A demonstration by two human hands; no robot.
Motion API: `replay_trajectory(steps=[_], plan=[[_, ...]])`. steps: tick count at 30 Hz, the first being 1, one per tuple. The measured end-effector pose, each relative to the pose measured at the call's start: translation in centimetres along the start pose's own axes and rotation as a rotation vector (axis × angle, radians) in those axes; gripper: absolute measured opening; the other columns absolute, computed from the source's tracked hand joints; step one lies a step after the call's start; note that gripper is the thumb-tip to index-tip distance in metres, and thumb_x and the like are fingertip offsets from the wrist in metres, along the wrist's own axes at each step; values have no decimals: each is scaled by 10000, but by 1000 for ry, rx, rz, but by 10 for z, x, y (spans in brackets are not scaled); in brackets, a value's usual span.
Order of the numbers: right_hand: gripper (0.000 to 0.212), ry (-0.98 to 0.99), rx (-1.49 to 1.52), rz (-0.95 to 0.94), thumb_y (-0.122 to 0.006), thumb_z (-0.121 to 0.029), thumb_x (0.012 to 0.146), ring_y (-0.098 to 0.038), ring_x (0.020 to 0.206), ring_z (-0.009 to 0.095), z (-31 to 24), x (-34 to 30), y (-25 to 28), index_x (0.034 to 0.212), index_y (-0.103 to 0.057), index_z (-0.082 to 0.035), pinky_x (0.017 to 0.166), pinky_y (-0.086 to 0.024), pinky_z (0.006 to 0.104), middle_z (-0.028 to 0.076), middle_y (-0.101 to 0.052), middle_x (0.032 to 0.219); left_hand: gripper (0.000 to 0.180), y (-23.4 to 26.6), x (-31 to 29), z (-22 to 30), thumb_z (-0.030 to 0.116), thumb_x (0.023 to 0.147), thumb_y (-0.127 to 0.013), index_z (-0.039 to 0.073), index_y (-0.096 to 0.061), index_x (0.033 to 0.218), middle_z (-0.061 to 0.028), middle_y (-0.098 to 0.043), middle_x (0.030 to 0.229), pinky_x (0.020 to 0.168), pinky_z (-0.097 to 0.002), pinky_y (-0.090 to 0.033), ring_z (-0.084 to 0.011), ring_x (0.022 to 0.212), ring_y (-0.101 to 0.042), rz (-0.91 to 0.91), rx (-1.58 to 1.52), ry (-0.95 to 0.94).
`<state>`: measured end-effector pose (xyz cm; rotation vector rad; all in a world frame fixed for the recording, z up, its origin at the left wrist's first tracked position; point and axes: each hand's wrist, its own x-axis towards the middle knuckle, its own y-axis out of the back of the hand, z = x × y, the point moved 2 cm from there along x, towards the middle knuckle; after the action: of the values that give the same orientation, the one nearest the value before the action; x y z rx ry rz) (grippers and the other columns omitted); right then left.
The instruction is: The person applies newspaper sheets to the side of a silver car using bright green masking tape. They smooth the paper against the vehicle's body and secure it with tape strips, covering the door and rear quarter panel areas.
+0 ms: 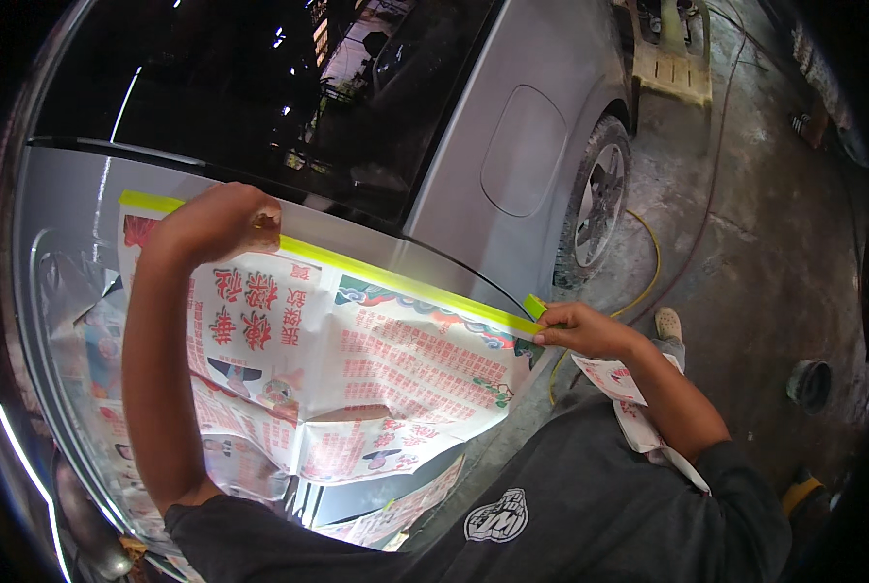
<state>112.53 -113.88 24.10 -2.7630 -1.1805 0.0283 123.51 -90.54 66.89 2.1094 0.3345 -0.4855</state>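
A printed newspaper sheet point(405, 360) hangs over the silver car's rear panel, with a strip of yellow-green masking tape point(386, 277) along its top edge. My left hand point(225, 222) lies over the tape towards its left end, its fingers curled in against the strip and partly hidden. At the far right end, near the car's corner, my right hand point(585, 328) pinches the tape between thumb and fingertips. A short tab of the same tape point(534, 307) sticks up beside those fingers. The sheet below is creased and bulges away from the bodywork.
Dark rear glass point(259, 87) lies above the tape. To the right are the fuel flap point(524, 151), a wheel point(599, 204), a yellow hose point(656, 257) on the concrete floor and a plastic stool point(672, 73). More printed paper point(612, 377) hangs by my right arm.
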Motion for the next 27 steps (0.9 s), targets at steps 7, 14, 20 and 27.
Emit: replay_trajectory(steps=[7, 14, 20, 27], plan=[[258, -146, -13, -189, -733, -269, 984, -601, 946, 156, -12, -27, 19, 1067, -741, -25, 828, -467, 318, 55, -628, 971, 238, 8, -78, 16, -8, 743, -862, 111, -679, 837, -94, -717, 898, 1258, -547, -271, -259, 953, -713, 79, 95, -383], [226, -292, -183, 35, -738, -222, 968, -630, 973, 199, 87, -40, 38, 1089, -757, -32, 868, -485, 349, 89, -699, 1054, 276, -78, -124, 40, -16, 754, -770, 75, -685, 1000, -105, -666, 937, 1111, -495, -409, -303, 965, -650, 188, 63, -236], [310, -403, -167, 29, -715, -303, 994, -605, 889, 152, 126, -31, 47, 1051, -747, -1, 795, -484, 332, 63, -671, 952, 172, -158, -164, -20, -3, 778, -754, 14, -686, 935, -120, -642, 935, 962, -424, -456, -319, 955, -621, 202, -220, 40], [436, -424, -221, 83, -662, -410, 1023, -579, 784, 153, 156, 7, 31, 1001, -746, 17, 713, -468, 346, 70, -655, 831, 166, -212, -165, -32, 28, 950, -670, -35, -702, 1100, -88, -709, 1059, 901, -318, -505, -196, 968, -655, 514, -972, 427]])
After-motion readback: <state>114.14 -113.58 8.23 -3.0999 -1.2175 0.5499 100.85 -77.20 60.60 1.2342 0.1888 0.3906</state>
